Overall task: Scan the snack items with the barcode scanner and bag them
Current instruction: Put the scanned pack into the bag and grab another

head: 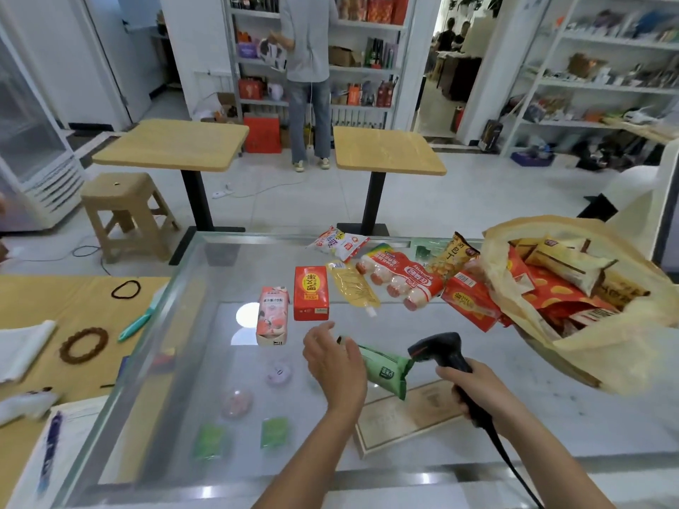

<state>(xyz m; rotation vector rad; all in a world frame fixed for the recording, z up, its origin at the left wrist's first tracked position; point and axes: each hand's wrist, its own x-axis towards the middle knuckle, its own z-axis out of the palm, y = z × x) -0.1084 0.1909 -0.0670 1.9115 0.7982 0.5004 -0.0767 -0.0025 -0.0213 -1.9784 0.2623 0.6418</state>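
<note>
My left hand (336, 361) grips a green snack packet (385, 369) above the glass counter (183, 361). My right hand (474, 387) holds a black barcode scanner (437, 349), its head right beside the packet's end. Further back on the counter lie a pink drink carton (272, 315), a red carton (311, 292), a yellow pouch (354, 284), a red sausage pack (402, 281), a white-and-red packet (340, 243), a yellow snack bag (450, 257) and a red packet (470, 301). At the right a beige plastic bag (624, 343) stands open with several snack packets inside.
A wooden board (408, 416) lies under the glass below my hands. Left of the counter a tan surface holds a bead bracelet (83, 345), a hair tie (126, 289) and a teal pen (134, 323). Beyond stand two tables (172, 145), a stool (121, 211) and a person (308, 67) at shelves.
</note>
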